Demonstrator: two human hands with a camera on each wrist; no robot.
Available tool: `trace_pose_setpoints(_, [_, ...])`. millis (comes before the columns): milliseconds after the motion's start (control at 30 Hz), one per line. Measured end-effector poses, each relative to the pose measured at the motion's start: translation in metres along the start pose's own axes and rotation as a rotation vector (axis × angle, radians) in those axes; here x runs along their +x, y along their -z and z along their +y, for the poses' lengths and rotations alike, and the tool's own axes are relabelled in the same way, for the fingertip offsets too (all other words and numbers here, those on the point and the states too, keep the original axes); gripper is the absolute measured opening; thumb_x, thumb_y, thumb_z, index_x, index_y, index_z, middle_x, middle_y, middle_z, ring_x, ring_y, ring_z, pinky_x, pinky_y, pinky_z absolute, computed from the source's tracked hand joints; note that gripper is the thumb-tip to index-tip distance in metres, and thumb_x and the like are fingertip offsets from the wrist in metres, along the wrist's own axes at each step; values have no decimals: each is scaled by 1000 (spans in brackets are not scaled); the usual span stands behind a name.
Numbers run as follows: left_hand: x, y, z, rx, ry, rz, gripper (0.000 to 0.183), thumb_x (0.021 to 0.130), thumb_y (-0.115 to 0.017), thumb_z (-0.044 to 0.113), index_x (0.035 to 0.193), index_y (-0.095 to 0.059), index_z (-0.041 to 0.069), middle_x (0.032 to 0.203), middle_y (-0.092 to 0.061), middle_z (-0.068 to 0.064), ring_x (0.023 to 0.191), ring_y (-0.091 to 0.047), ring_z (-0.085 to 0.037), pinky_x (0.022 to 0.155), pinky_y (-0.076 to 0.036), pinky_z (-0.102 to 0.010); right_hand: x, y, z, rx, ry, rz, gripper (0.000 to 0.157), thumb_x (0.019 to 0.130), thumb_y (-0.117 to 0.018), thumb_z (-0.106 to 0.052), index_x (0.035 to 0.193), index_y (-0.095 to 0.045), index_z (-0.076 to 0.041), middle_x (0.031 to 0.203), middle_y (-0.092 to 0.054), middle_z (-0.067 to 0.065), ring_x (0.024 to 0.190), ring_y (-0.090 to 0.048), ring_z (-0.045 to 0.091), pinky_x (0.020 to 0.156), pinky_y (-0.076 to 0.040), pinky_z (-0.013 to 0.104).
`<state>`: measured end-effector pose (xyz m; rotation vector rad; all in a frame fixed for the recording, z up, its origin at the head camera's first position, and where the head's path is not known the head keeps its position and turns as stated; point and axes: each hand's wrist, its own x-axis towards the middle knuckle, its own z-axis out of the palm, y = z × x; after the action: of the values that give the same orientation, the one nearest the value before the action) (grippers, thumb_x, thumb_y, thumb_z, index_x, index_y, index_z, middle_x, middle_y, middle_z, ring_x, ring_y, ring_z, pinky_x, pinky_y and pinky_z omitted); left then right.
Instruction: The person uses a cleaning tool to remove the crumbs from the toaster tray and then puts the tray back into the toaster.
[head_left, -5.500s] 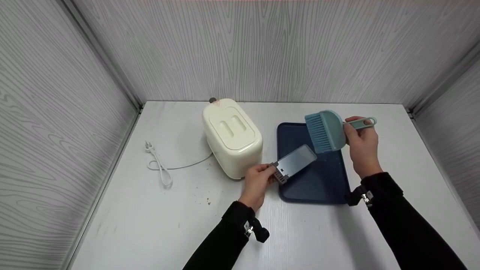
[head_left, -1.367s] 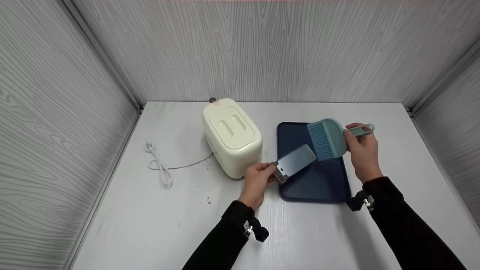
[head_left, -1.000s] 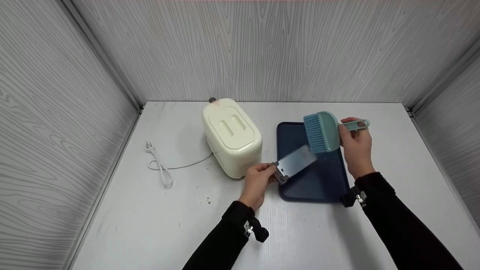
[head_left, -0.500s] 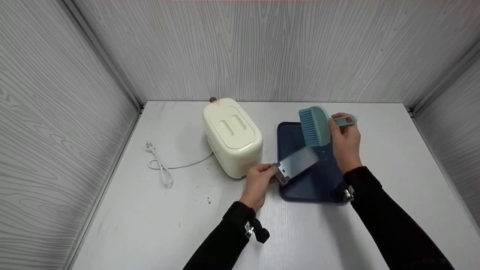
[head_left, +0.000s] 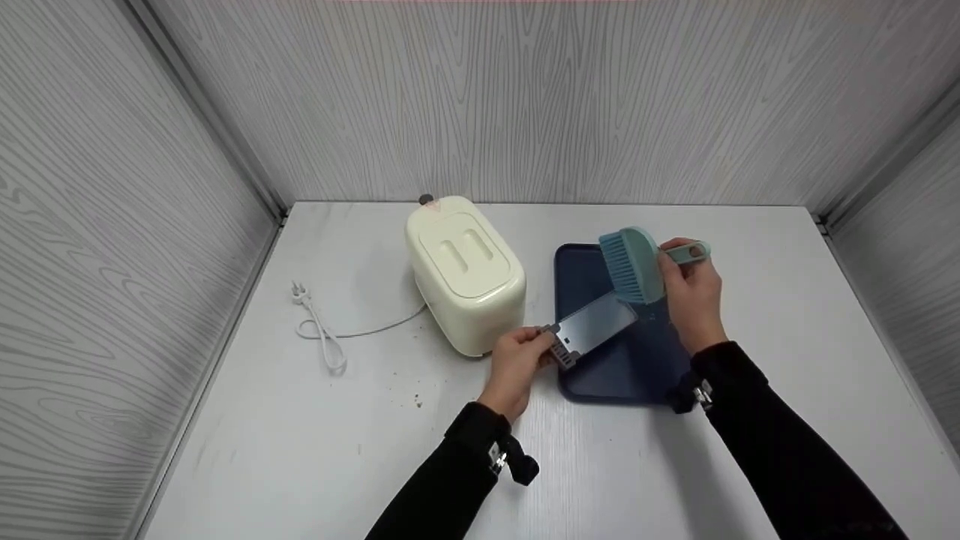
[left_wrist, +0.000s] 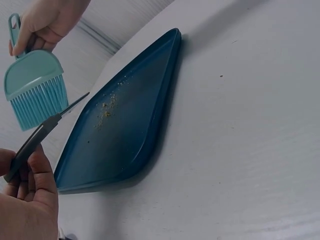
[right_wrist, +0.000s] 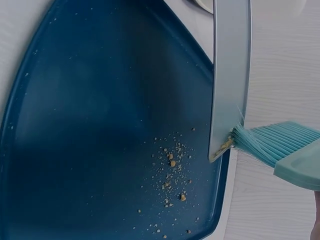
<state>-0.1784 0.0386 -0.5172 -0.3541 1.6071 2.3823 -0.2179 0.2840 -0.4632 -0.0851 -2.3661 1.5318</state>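
My left hand (head_left: 514,371) pinches a toaster crumb tray (head_left: 596,326) by its grey slotted end. The flat metal plate is held tilted over a dark blue serving tray (head_left: 626,386). With the right hand (head_left: 694,300) I grip the handle of a teal hand brush (head_left: 646,262). In the right wrist view, the bristles (right_wrist: 255,142) press against the crumb tray's free end, where some crumbs (right_wrist: 223,146) cling. More brown crumbs (right_wrist: 172,163) lie scattered below on the blue surface. The left wrist view has the crumb tray nearly edge-on.
A cream toaster (head_left: 466,277), lidded on top, stands just left of the serving tray. Its white cord runs left to a bundled plug (head_left: 319,326). Some loose crumbs (head_left: 418,401) dot the table in front of the toaster. Grey wood-grain panels (head_left: 510,97) enclose the table.
Over the last second the brush and right hand have shifted left, rising and then dipping onto the crumb tray's end. The left hand and crumb tray have barely moved.
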Motion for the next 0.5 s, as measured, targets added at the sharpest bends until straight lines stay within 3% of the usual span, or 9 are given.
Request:
trace_pose_setpoints(167, [1,1,0,12,-8,6,16,94,-67,1,105,-68,-10,95,-65,-12,79,-63,-17,74,-58,-28,-4,3,3,-21,2,-11,40,109,-51,-40,134,-50,-8,135,-61,13,127,-60,27,104,-51,45])
trace_pose_setpoints(267, [1,2,0,14,-5,6,16,94,-67,0,105,-68,-10,96,-65,-13,80,-64,-18,75,-58,-29,-8,4,5,-52,13,-18,41,109,-50,-40,134,-50,-7,133,-61,14,126,-60,26,102,-50,42])
trace_pose_setpoints(367, [1,2,1,16,0,5,15,95,-67,1,106,-68,-10,97,-65,-13,81,-64,-19,77,-59,-29,-11,6,7,-79,21,-26,40,109,-50,-40,133,-51,-8,123,-63,14,110,-61,23,89,-48,34])
trace_pose_setpoints(500, [2,3,1,15,-5,12,15,95,-67,0,105,-67,-10,96,-65,-13,80,-64,-18,76,-59,-29,-14,7,9,-104,28,-35,39,109,-50,-39,131,-53,-7,113,-65,15,92,-55,23,73,-40,32])
